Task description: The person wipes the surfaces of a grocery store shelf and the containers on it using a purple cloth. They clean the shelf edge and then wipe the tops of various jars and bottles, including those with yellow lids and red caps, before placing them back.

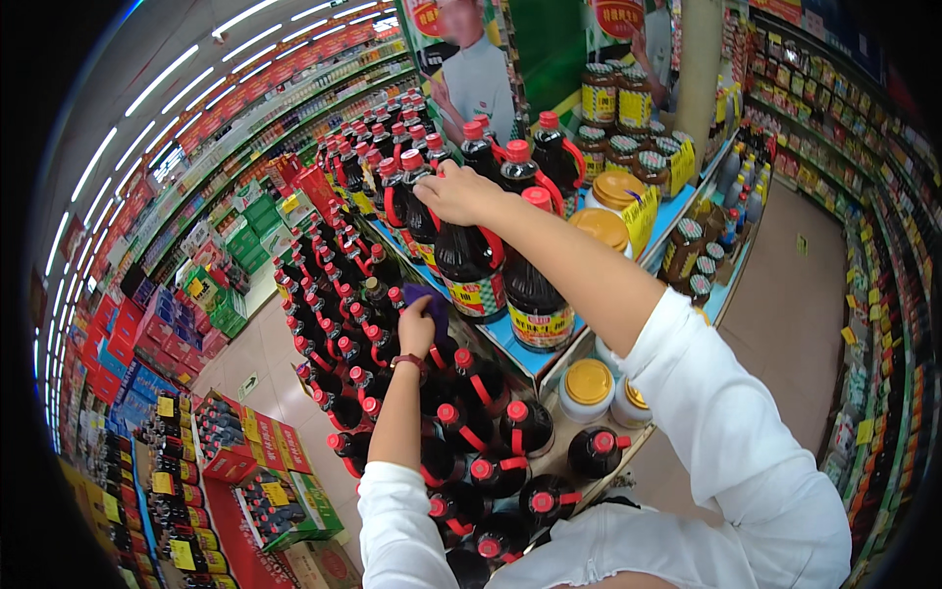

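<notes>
My right hand is closed around the top of a large dark sauce bottle with a red handle on the upper blue shelf. Its fingers hide most of the cap. Lower and to the left, my left hand holds a purple cloth against the side of the raised shelf, just above the red-capped bottles on the lower level. Beside the gripped bottle stands another large bottle with a yellow and green label, partly behind my right forearm. More red-capped bottles are lined up behind.
Jars with orange lids stand at the display's corner, below the blue shelf edge. Tightly packed bottles fill the lower level. Glass jars are stacked at the back, near a pillar. Stocked shelves line the right aisle.
</notes>
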Demonstrator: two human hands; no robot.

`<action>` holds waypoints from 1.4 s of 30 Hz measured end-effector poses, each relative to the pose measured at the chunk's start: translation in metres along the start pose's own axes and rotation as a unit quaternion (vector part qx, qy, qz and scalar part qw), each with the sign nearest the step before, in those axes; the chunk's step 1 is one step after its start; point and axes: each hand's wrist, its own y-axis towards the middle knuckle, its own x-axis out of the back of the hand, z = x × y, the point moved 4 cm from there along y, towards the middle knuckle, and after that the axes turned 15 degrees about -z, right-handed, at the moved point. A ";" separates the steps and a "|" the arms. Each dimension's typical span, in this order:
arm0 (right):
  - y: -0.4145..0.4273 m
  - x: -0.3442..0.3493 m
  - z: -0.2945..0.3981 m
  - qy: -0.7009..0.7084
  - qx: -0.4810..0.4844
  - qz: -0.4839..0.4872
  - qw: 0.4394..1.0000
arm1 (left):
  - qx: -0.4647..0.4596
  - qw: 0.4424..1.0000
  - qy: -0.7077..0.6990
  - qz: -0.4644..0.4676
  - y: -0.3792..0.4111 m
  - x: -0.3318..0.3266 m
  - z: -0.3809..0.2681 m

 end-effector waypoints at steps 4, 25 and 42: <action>-0.049 0.040 0.052 0.000 0.224 -0.151 0.963 | -0.051 0.998 -0.033 -0.019 -0.037 0.059 -0.057; -0.454 0.096 -0.042 0.215 -0.392 -0.231 0.864 | 0.102 0.937 -0.169 0.288 -0.248 0.067 -0.166; -0.464 -0.031 -0.097 0.458 -0.372 -0.047 0.806 | -0.094 0.936 0.275 0.200 -0.282 -0.053 -0.187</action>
